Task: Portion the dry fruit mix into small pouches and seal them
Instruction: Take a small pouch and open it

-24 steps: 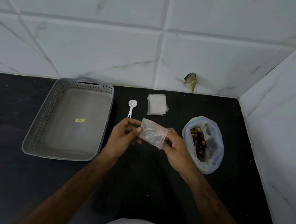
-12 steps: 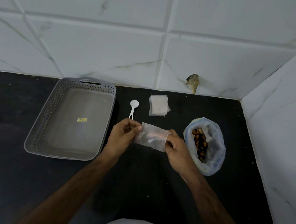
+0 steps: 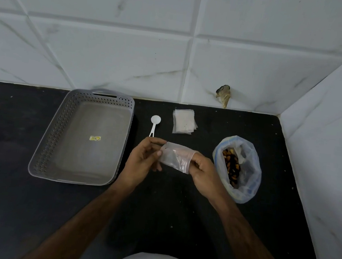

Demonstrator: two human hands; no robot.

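A small clear plastic pouch [image 3: 175,158] is held above the black counter between both hands. My left hand [image 3: 144,161] pinches its left edge with thumb and fingers. My right hand [image 3: 202,170] grips its right end, with fingers showing through the plastic. To the right stands an open plastic bag of dry fruit mix [image 3: 233,167], its rim rolled down. A stack of empty pouches [image 3: 184,123] lies near the wall, and a white plastic spoon [image 3: 154,125] lies left of it.
A grey perforated basket [image 3: 48,139] with nothing but a small sticker inside sits on the left of the counter [image 3: 168,209]. White tiled walls close off the back and the right side.
The pouch has been turned flatter and stretched out between the hands. Both hands stayed in about the same place over the counter.
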